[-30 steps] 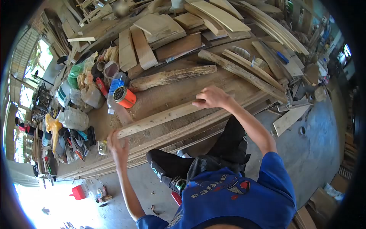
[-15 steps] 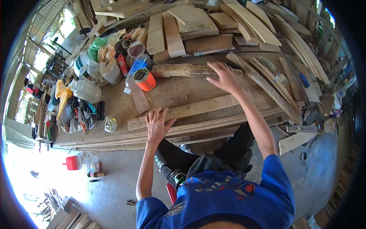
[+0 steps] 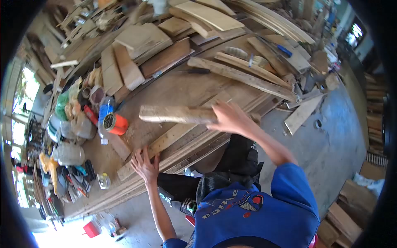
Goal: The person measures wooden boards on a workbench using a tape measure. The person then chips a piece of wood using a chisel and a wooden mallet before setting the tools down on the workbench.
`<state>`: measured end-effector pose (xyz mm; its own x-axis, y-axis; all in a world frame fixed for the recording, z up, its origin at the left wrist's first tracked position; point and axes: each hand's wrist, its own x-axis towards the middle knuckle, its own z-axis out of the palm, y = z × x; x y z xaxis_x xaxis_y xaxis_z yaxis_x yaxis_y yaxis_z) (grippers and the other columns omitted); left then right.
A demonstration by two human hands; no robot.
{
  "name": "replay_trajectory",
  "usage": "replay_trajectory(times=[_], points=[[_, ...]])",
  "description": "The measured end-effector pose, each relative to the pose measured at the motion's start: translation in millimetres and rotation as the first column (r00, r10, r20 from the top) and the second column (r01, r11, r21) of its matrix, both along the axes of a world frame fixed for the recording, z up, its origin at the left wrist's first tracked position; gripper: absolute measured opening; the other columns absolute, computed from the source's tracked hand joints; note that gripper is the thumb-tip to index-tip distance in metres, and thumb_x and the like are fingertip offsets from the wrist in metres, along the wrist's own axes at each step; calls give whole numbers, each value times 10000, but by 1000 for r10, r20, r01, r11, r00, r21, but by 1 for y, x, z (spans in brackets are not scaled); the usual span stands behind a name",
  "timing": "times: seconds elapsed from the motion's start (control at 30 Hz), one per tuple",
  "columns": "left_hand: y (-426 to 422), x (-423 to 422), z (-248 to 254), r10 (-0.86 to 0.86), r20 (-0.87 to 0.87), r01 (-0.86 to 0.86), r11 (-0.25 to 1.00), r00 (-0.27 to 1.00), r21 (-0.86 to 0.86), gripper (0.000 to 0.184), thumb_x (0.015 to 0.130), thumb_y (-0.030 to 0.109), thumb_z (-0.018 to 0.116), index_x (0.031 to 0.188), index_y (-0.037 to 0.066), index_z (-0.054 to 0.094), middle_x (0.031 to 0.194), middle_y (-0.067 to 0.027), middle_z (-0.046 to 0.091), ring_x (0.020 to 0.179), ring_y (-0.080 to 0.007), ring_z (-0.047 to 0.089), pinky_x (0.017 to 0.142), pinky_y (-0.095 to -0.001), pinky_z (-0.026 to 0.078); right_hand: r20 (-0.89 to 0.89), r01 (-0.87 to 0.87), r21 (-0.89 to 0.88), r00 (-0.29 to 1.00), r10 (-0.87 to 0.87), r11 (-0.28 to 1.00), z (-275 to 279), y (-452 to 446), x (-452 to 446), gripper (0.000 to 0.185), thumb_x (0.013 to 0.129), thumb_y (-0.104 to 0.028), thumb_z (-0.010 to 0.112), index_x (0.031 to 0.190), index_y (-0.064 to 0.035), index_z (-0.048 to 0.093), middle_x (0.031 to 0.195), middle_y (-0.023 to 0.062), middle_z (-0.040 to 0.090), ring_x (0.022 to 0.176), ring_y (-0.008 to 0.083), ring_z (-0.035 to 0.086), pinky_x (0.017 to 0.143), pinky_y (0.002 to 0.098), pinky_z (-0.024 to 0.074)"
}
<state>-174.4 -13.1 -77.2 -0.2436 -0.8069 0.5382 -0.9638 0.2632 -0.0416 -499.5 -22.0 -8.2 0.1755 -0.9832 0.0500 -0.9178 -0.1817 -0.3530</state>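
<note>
You were in a woodworking shop, seated at a broad wooden workbench (image 3: 159, 89). Across it from you lay stacked flat boards (image 3: 142, 39), long thin strips (image 3: 273, 21) and a rough beam (image 3: 240, 77), while more timber (image 3: 375, 122) was piled at your far right. To your left, a cluster of hand tools (image 3: 77, 184) shared the workbench with a translucent plastic jar (image 3: 69, 154), a water bottle (image 3: 106, 109) and an orange can (image 3: 119, 125). The concrete floor (image 3: 335, 151) around you was grey, with a red dustpan (image 3: 91, 230) on it.
</note>
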Motion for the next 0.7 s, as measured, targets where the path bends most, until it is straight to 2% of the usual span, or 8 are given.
replay_trajectory(times=[0.03,0.1,0.27,0.37,0.43,0.5,0.63,0.7], points=[[-1,0,-1,-25,-6,25,1000,1000,2,471,716,436,577,1066,122,548,1029,-89,483,935,-296,438,806,-430,333,85,57,79,994,-64,995,4,29,-8,487,603,-330,691,875,42,533,880,196,522,786,323,553,664,381,464],[-1,2,-3,-10,-2,10,1000,1000,2,469,721,441,570,1064,122,550,1035,-89,484,927,-298,441,790,-427,336,261,166,-88,956,-138,982,-28,81,-18,471,610,-360,691,827,22,520,826,175,518,745,334,538,646,391,444],[-4,2,4,-71,-2,71,997,997,24,447,716,415,585,1046,114,560,1019,-93,489,917,-307,444,786,-436,333,552,327,60,776,-305,943,-93,156,-19,480,602,-414,709,754,0,519,770,171,506,685,338,513,581,388,415],[-11,6,22,-122,-31,126,978,992,164,438,699,343,626,1051,93,555,1017,-103,486,925,-311,445,813,-431,334,656,334,338,587,-474,880,-124,166,-3,565,609,-478,685,863,-3,515,697,219,560,691,387,559,591,428,439],[-21,7,42,-112,-100,148,840,989,522,431,674,260,663,1040,65,547,1026,-121,484,968,-319,440,859,-412,333,646,280,347,620,-445,895,-118,160,-8,590,613,-496,670,923,-21,509,722,226,580,717,384,573,613,443,454],[-33,-12,57,-114,-140,172,826,984,537,389,675,198,663,1015,48,549,1047,-141,486,1022,-318,428,894,-390,326,651,242,352,631,-422,904,-121,159,-14,585,615,-442,689,956,0,513,733,212,585,717,369,573,625,414,459],[-76,-160,132,-440,-159,463,776,884,429,253,742,110,584,986,45,565,1033,-129,522,986,-296,479,861,-373,369,654,218,337,646,-394,916,-125,159,-21,580,624,-491,651,943,-22,531,712,212,584,682,372,571,604,436,455],[-112,-239,134,-729,-210,744,562,652,361,202,752,76,560,950,39,573,945,-121,568,904,-292,527,806,-359,404,644,232,327,655,-396,916,-129,160,-21,577,625,-492,649,940,-23,534,695,208,584,659,373,571,589,438,457]])
